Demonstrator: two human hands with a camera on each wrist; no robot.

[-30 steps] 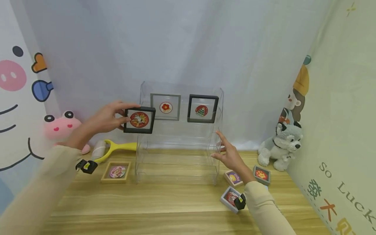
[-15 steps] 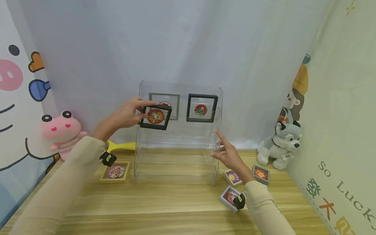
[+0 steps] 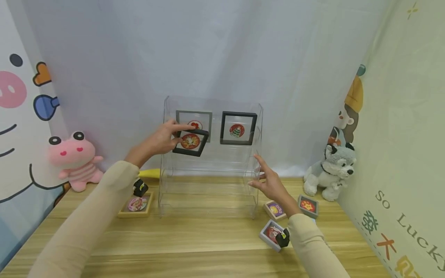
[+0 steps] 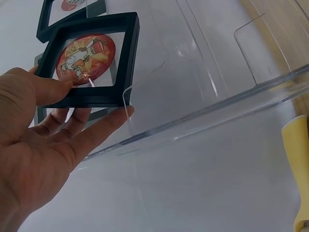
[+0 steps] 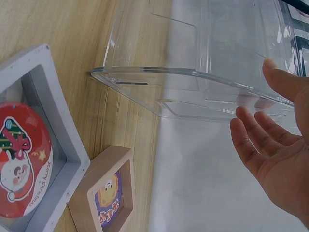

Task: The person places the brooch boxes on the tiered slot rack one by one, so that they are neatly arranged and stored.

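Note:
My left hand holds a black square display frame by its left side, thumb on the front and fingers behind. A red round badge shows inside. The frame tilts in front of a tiered clear acrylic stand, overlapping a grey frame with a flower badge on the upper tier. Beside that one, to the right, stands another black frame with a tree badge. My right hand is at the stand's right side panel, thumb spread from the loosely extended fingers; in the right wrist view the fingers lie along its outer side.
On the wooden table, right of the stand, lie a lilac frame, a pinkish-tan frame and a grey frame. At left are a light-wood frame, a yellow handle and a pink plush. A husky plush sits right.
My left hand has carried the black frame rightward to the stand's upper left, tilting it and partly covering the grey frame. My right hand has stayed at the side panel.

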